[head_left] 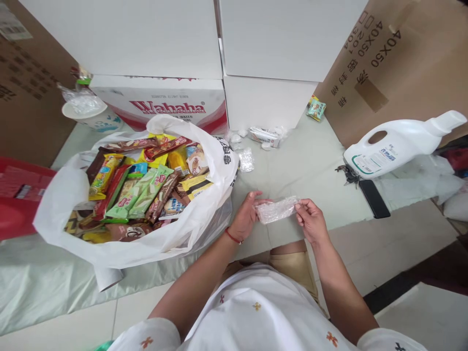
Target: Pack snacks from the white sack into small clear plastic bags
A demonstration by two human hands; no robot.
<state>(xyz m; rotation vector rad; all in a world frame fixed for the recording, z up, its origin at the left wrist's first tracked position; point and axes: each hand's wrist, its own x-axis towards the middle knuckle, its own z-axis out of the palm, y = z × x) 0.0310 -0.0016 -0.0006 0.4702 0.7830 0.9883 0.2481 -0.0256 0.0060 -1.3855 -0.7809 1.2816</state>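
Between my hands, just above the pale green cloth near the table's front edge, is a crinkled piece of clear plastic wrap (277,210). My left hand (248,214), with a red cord at the wrist, is closed on the wrap's left end. The fingertips of my right hand (310,219) pinch its right end. To the left of my left hand stands an open white plastic bag (69,229) full of wrapped snack bars (142,195) in green, brown, red and yellow. Beyond my hands lie a crumpled ball of clear plastic (246,160) and a small white packet (263,135).
White boxes (270,102) and a Wahaha carton (168,105) wall off the back. At left are a paper cup (95,117) and a red container (22,195). At right are a white detergent bottle (395,146), keys (347,174), a black phone (375,199) and a cardboard box (409,73).
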